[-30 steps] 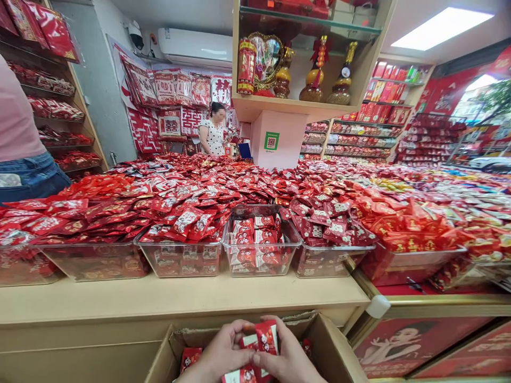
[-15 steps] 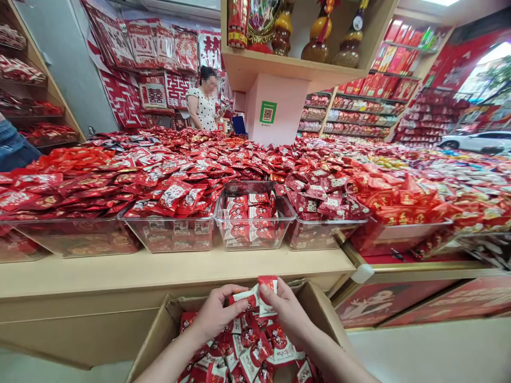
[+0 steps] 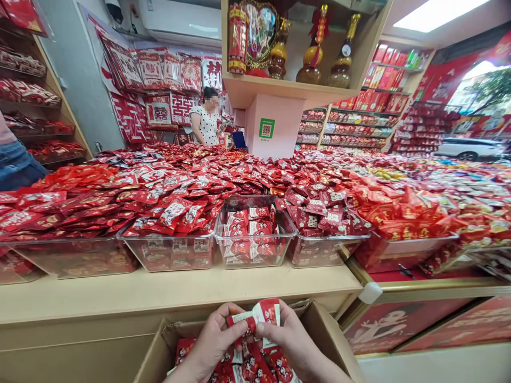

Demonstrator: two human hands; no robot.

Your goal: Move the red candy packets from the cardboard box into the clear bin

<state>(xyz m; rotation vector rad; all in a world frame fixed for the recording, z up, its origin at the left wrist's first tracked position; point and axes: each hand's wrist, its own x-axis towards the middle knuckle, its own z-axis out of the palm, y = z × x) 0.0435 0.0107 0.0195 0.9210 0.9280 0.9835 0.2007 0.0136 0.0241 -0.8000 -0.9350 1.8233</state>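
Note:
Low in the view, my left hand (image 3: 219,336) pinches a red and white candy packet (image 3: 244,318) between thumb and fingers. Beside it, my right hand (image 3: 288,331) grips another red and white packet (image 3: 270,313), and the two packets touch or overlap. Both hands are above an open cardboard box (image 3: 331,332) holding many similar packets (image 3: 255,367). On the counter ahead, a clear plastic bin (image 3: 255,256) holds stacked red and white packets, its level lower than in the bins beside it.
Heaped bins (image 3: 167,252) of red packets line the counter edge (image 3: 179,290). A shelf (image 3: 279,88) with bottles overhangs a pink pillar (image 3: 273,114). Behind the heaps stands a person (image 3: 207,122); another person's jeans (image 3: 19,165) show at the left edge.
The view has tilted up, so the counter and box sit lower in it. My hands still hold the packets, now closer together and overlapping more.

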